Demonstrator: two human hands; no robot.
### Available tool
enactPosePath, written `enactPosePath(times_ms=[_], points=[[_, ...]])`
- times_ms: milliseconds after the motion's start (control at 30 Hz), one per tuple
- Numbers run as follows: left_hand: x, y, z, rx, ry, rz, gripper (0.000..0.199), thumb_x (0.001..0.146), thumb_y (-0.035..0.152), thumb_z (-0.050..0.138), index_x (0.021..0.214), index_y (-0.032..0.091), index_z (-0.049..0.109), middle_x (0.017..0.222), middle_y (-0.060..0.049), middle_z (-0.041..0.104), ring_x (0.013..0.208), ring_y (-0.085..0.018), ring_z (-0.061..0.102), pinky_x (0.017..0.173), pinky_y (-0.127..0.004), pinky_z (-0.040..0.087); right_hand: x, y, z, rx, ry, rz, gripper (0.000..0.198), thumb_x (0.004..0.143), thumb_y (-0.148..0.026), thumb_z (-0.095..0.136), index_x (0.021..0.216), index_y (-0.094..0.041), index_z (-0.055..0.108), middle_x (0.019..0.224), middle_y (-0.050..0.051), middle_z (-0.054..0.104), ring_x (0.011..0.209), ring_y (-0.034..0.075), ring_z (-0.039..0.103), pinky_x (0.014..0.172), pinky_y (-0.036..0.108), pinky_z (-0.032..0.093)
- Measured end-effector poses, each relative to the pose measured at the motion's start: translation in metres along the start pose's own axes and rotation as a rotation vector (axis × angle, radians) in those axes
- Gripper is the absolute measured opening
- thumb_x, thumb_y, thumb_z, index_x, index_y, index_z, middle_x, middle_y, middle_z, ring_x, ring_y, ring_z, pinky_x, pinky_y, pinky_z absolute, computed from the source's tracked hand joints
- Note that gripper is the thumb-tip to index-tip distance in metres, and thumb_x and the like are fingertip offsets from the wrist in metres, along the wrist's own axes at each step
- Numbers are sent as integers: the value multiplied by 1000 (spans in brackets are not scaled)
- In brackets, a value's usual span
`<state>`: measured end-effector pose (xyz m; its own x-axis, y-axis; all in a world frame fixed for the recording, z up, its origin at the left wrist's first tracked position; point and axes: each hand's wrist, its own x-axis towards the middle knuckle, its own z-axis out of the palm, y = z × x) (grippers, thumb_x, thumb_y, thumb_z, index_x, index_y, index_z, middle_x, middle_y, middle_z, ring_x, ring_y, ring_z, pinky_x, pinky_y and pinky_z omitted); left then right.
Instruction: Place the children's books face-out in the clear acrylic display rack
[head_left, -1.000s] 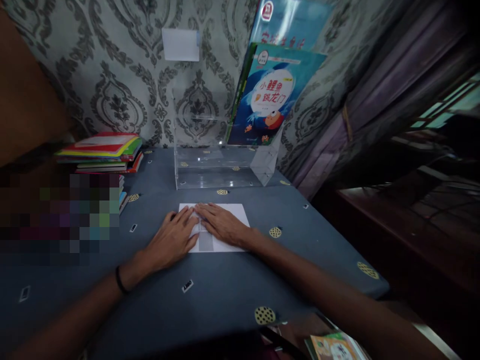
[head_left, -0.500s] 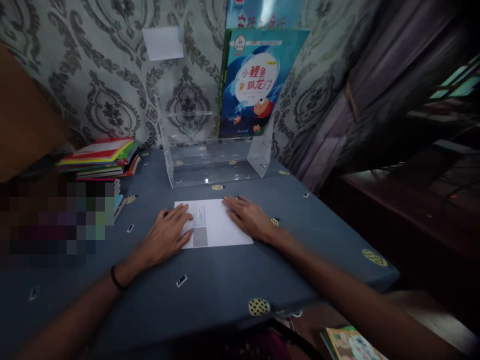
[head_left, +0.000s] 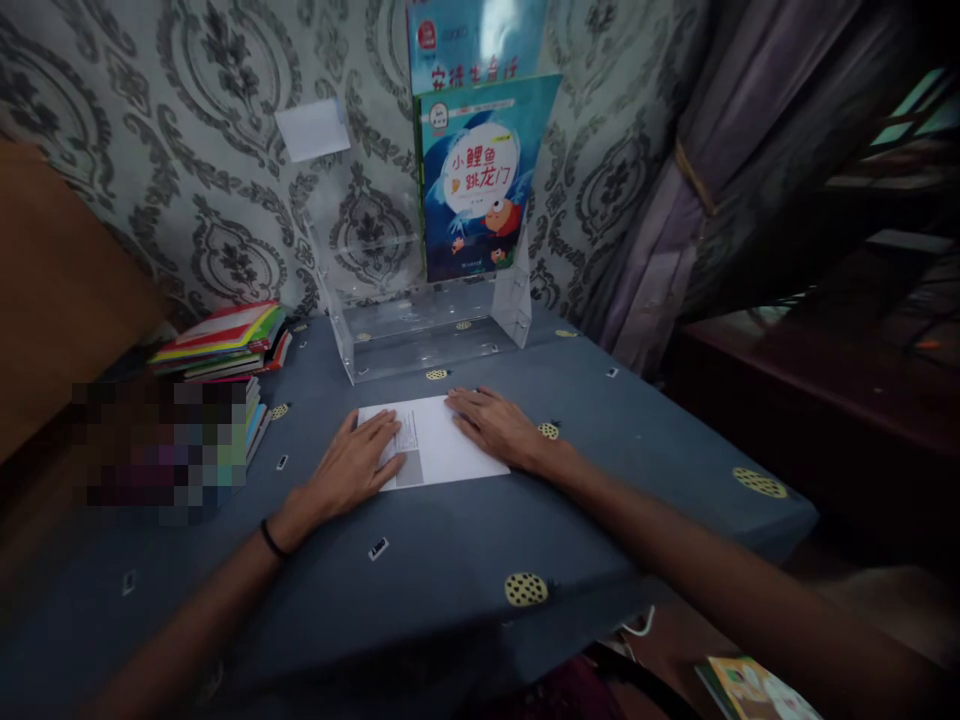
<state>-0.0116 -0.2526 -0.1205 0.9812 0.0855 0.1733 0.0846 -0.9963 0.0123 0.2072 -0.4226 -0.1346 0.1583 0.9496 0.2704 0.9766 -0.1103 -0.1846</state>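
Observation:
A white sheet of paper point(head_left: 442, 450) lies flat on the table, with small print and a grey block on its left part. My left hand point(head_left: 358, 458) rests flat over the sheet's left edge, fingers stretched out and partly covering the print. On the right side of the sheet lies my right hand point(head_left: 495, 428), palm down with its fingers extended. Both hands press on the paper without gripping it. Behind it stands a clear acrylic rack point(head_left: 427, 345), which holds a blue picture book point(head_left: 487, 190) in front of another blue book point(head_left: 480, 45).
Stacked books point(head_left: 229, 335) sit at the table's left rear, near a brown panel point(head_left: 67, 290). The blue tablecloth point(head_left: 637, 500) has a pineapple pattern. A purple curtain point(head_left: 660, 250) hangs at the right. Below the front edge another book point(head_left: 757, 690) shows.
The camera view has shifted and tilted slightly. My left hand has slid a little to the right across the sheet, while my right hand stays in nearly the same place.

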Motion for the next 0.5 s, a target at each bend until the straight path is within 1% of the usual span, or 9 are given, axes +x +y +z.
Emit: enactPosePath(times_ms=[100,200,267,333,500], points=[[18,12,0,-24,-53,44,53,104,48,37,143,15,50,154,-15,50,147,-25,42,124,-51,26,0,1,1,-7,13,-7,37,101,-22,43,133,-15,60,144,16,60,136,29,55,115,54,43],[29,16,0,-40,-89,28,55,104,48,38,146,13,46,157,-15,46,149,-25,38,124,-51,26,-1,3,3,-23,6,-11,38,101,-22,43,134,-14,60,144,16,60,136,29,55,115,54,43],[27,10,1,-39,-95,-8,55,104,47,39,147,12,45,157,-15,45,149,-26,38,122,-52,30,-1,4,4,-26,6,-19,38,101,-23,42,134,-15,60,144,16,60,136,29,55,115,54,43],[18,-1,2,-33,-69,-49,52,105,45,39,145,12,48,155,-16,48,147,-26,42,121,-52,33,-2,5,5,-25,14,-30,39,102,-23,40,135,-15,60,145,16,59,136,28,55,114,55,44],[-6,-29,5,-61,66,-82,44,106,33,34,142,15,51,149,-13,56,141,-23,50,117,-49,39,-4,9,7,-34,24,-38,41,103,-25,39,136,-12,59,145,18,59,137,29,54,116,54,43]])
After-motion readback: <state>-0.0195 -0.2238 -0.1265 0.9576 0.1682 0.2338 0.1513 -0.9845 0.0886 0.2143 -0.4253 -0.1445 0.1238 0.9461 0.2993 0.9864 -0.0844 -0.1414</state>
